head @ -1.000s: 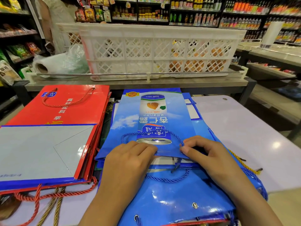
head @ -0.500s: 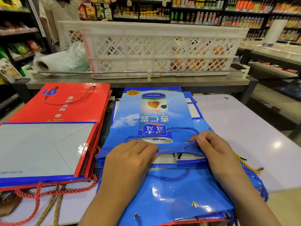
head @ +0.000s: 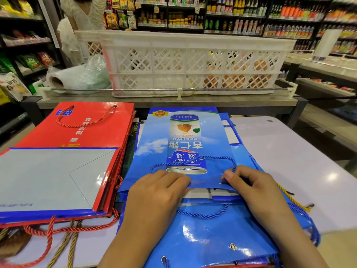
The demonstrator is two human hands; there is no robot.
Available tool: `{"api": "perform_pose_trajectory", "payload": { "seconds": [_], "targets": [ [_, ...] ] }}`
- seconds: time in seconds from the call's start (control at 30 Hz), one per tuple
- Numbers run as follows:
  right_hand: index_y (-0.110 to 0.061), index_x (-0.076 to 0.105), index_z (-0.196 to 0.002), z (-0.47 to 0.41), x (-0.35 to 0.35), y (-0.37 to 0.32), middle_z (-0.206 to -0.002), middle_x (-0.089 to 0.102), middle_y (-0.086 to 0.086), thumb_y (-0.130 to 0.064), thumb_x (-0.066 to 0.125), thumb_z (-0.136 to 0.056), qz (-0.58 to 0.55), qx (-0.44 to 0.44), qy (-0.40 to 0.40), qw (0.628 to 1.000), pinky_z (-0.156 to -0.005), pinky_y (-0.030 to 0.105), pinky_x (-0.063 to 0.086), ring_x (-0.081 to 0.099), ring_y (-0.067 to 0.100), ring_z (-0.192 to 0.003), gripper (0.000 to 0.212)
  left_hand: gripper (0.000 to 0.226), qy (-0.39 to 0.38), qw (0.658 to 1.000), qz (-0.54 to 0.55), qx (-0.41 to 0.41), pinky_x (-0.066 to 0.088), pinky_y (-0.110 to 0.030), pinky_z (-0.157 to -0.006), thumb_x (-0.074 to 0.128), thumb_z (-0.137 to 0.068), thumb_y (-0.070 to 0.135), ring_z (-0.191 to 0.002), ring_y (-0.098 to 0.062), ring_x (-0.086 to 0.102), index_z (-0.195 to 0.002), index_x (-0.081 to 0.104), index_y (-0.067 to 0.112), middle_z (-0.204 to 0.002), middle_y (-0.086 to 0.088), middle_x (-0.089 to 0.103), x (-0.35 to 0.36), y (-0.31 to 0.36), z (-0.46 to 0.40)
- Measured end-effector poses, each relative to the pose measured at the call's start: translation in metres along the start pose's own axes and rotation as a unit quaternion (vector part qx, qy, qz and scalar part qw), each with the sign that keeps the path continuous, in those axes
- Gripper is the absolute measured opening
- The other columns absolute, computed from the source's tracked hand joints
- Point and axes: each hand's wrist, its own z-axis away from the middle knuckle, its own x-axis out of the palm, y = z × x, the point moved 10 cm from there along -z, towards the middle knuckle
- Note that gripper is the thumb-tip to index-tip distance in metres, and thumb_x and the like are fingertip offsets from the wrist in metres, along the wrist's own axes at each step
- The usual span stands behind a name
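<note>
- Since a second ago, right hand [head: 257, 188] has slid from the middle of the mouth edge toward its right end; blue cord handle [head: 193, 158] loop now spread wider. Left hand [head: 158, 192] hasn't moved.
- Top blue bag [head: 183, 144] lies flat on the blue bag stack [head: 212, 235], long axis running away from the person, mouth edge nearest the hands.
- Left fingers [head: 173, 179] near-straight, pressing that edge left of centre; thumb hidden.
- Right fingers [head: 231, 176] curled, pinching the edge where the cord enters.
- Both hands equally near; any lift or pull likely starts at the mouth edge.
- Red bag stack [head: 77, 132] just beside on the left, gold cord [head: 289, 198] to the right, white crate [head: 193, 60] beyond the far end. Bare counter [head: 289, 161] on the right.
</note>
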Motion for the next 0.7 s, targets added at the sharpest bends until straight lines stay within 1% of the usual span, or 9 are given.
{"api": "perform_pose_trajectory", "payload": {
  "seconds": [0.13, 0.2, 0.27, 0.33, 0.37, 0.43, 0.5, 0.6, 0.7],
  "targets": [
    [-0.015, 0.065, -0.064, 0.001, -0.003, 0.003, -0.070, 0.069, -0.014, -0.021, 0.057, -0.092, 0.005, 0.007, 0.017, 1.000, -0.059, 0.008, 0.040, 0.056, 0.000, -0.061, 0.030, 0.017, 0.005, 1.000, -0.007, 0.013, 0.035, -0.028, -0.057, 0.057, -0.076, 0.013, -0.066, -0.018, 0.064, -0.080, 0.072, 0.019, -0.077, 0.007, 0.069, -0.001, 0.005, -0.001],
    [-0.011, 0.066, -0.068, 0.001, -0.003, 0.004, -0.063, 0.065, -0.017, -0.021, 0.057, -0.093, 0.008, 0.004, 0.015, 1.000, -0.057, 0.007, 0.038, 0.052, -0.005, -0.056, 0.028, 0.014, 0.004, 1.000, -0.006, 0.015, 0.040, -0.029, -0.054, 0.062, -0.073, 0.012, -0.066, -0.018, 0.064, -0.080, 0.072, 0.019, -0.077, 0.006, 0.069, -0.001, 0.007, -0.001],
    [-0.010, 0.067, -0.069, 0.001, -0.004, 0.004, -0.066, 0.066, -0.013, -0.021, 0.057, -0.093, 0.007, 0.000, 0.017, 1.000, -0.058, 0.007, 0.039, 0.053, -0.003, -0.057, 0.028, 0.014, -0.002, 1.000, 0.004, 0.012, 0.046, -0.032, -0.049, 0.060, -0.076, 0.014, -0.066, -0.019, 0.065, -0.081, 0.072, 0.019, -0.077, 0.006, 0.070, 0.001, 0.005, 0.000],
    [-0.012, 0.069, -0.071, 0.000, -0.011, 0.006, -0.074, 0.069, -0.006, -0.017, 0.055, -0.094, -0.032, -0.002, 0.050, 0.998, -0.063, 0.008, 0.042, 0.057, 0.001, -0.066, 0.027, 0.018, -0.004, 1.000, 0.017, 0.003, 0.048, -0.031, -0.049, 0.054, -0.081, 0.018, -0.067, -0.019, 0.066, -0.083, 0.073, 0.019, -0.079, 0.006, 0.070, 0.001, 0.002, 0.001],
    [-0.014, 0.070, -0.073, 0.000, -0.018, 0.008, -0.080, 0.071, -0.004, -0.014, 0.054, -0.095, -0.079, 0.003, 0.077, 0.994, -0.069, 0.010, 0.045, 0.061, 0.003, -0.074, 0.027, 0.021, 0.000, 1.000, 0.024, -0.005, 0.048, -0.031, -0.051, 0.053, -0.083, 0.020, -0.069, -0.018, 0.066, -0.085, 0.073, 0.019, -0.081, 0.007, 0.071, 0.000, -0.001, 0.002],
    [-0.022, 0.070, -0.084, 0.001, -0.027, 0.015, -0.094, 0.072, -0.006, -0.016, 0.051, -0.095, -0.188, 0.024, 0.118, 0.975, -0.074, 0.016, 0.053, 0.066, 0.004, -0.088, 0.022, 0.024, 0.017, 0.998, 0.046, -0.030, 0.047, -0.030, -0.058, 0.051, -0.086, 0.023, -0.074, -0.017, 0.067, -0.090, 0.075, 0.019, -0.085, 0.008, 0.072, -0.005, -0.008, 0.003],
    [-0.027, 0.065, -0.101, 0.003, -0.027, 0.021, -0.104, 0.071, -0.008, -0.023, 0.049, -0.096, -0.257, 0.056, 0.129, 0.956, -0.077, 0.021, 0.056, 0.067, 0.004, -0.095, 0.017, 0.027, 0.040, 0.995, 0.072, -0.058, 0.046, -0.028, -0.065, 0.050, -0.089, 0.025, -0.080, -0.014, 0.066, -0.096, 0.075, 0.018, -0.089, 0.007, 0.072, -0.012, -0.014, 0.004],
    [-0.022, 0.061, -0.111, 0.000, -0.018, 0.020, -0.106, 0.073, -0.002, -0.031, 0.047, -0.097, -0.283, 0.104, 0.087, 0.950, -0.084, 0.036, 0.055, 0.069, 0.016, -0.096, 0.022, 0.031, 0.062, 0.991, 0.092, -0.071, 0.047, -0.025, -0.071, 0.047, -0.093, 0.030, -0.085, -0.011, 0.065, -0.100, 0.075, 0.017, -0.093, 0.008, 0.072, -0.022, -0.018, 0.001],
    [-0.018, 0.062, -0.110, -0.006, -0.012, 0.013, -0.102, 0.074, 0.002, -0.037, 0.046, -0.096, -0.253, 0.132, 0.028, 0.958, -0.087, 0.042, 0.051, 0.071, 0.024, -0.092, 0.028, 0.039, 0.014, 0.993, 0.101, -0.065, 0.048, -0.026, -0.068, 0.041, -0.097, 0.043, -0.083, -0.009, 0.065, -0.097, 0.074, 0.022, -0.092, 0.012, 0.071, -0.027, -0.013, -0.008]
  ]
}}
